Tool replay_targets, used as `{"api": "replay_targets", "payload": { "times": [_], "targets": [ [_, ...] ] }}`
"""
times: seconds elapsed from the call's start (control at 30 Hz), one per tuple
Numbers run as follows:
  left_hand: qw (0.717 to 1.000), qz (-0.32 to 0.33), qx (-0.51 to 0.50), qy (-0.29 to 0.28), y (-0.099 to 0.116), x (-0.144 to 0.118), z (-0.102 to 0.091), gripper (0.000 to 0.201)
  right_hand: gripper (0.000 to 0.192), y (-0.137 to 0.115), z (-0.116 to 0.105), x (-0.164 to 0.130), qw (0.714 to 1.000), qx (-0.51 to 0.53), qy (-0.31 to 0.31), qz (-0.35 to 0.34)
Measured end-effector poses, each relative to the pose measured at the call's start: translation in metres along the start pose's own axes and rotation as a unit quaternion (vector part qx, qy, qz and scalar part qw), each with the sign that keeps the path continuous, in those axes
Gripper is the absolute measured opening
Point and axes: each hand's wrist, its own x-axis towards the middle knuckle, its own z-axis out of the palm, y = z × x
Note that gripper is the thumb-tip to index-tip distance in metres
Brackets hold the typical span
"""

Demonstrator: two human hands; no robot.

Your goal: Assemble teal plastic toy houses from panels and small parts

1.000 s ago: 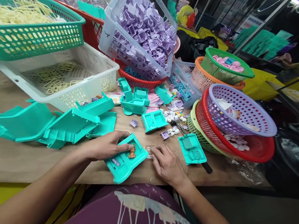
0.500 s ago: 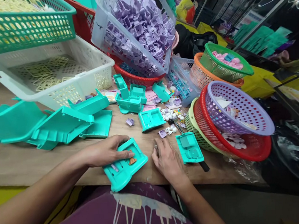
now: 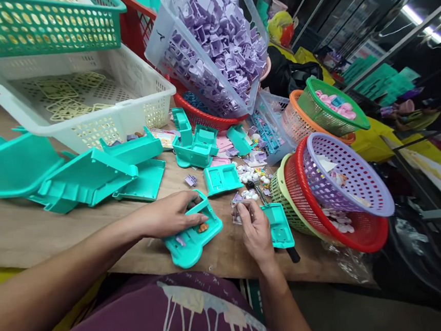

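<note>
My left hand (image 3: pixel 174 214) is closed on a teal plastic toy part (image 3: pixel 185 253) with recessed panels, its thumb lying across the opening. A small orange-brown piece (image 3: pixel 202 228) and a lilac strip (image 3: pixel 179 240) sit in that part. To the right, my right hand (image 3: pixel 256 232) pinches a small see-through plastic piece (image 3: pixel 236 216) just above the table; its exact kind is unclear. Beside that hand lies another teal shell (image 3: pixel 282 227), with a black handle (image 3: pixel 293 254) sticking out from under it. A teal double-recessed part (image 3: pixel 222 178) rests behind my hands.
Large teal panels (image 3: pixel 90 177) lie at left, before a white basket (image 3: pixel 104 116). A clear crate (image 3: pixel 196 69) of lilac parts leans at the back. Stacked baskets, including a purple one (image 3: pixel 377 193), stand at right. Small white pieces (image 3: pixel 249 174) are scattered mid-table.
My right hand has risen from the table and moved slightly right, now showing the see-through piece in its fingers. My left hand and its teal part have shifted slightly right and away. The view has tilted.
</note>
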Motion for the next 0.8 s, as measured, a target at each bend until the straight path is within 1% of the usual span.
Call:
{"api": "replay_targets", "payload": {
  "times": [0.07,0.13,0.2,0.27,0.37,0.67,0.8],
  "targets": [
    [1.0,0.007,0.016,-0.01,0.002,0.005,0.003,0.029,0.023,-0.015,0.003,0.0,0.999,0.045,-0.001,-0.01],
    [0.999,0.013,0.044,-0.007,0.003,0.01,0.005,0.029,0.02,-0.026,0.008,0.001,0.999,0.029,-0.015,-0.042],
    [0.998,0.019,0.068,0.003,0.004,0.014,0.005,0.029,0.02,-0.032,0.013,0.001,0.997,-0.011,-0.025,-0.074],
    [0.996,0.017,0.083,0.009,0.004,0.016,0.005,0.029,0.021,-0.033,0.016,0.002,0.994,-0.044,-0.025,-0.097],
    [0.996,0.007,0.09,0.007,0.003,0.017,0.005,0.027,0.021,-0.031,0.018,0.003,0.991,-0.065,-0.019,-0.115],
    [0.994,-0.006,0.108,0.02,0.006,0.015,0.004,0.026,0.019,-0.03,0.02,0.004,0.989,-0.077,-0.023,-0.126],
    [0.994,-0.012,0.108,0.02,0.006,0.015,0.004,0.025,0.018,-0.031,0.021,0.005,0.985,-0.092,-0.017,-0.145]
  ]
}}
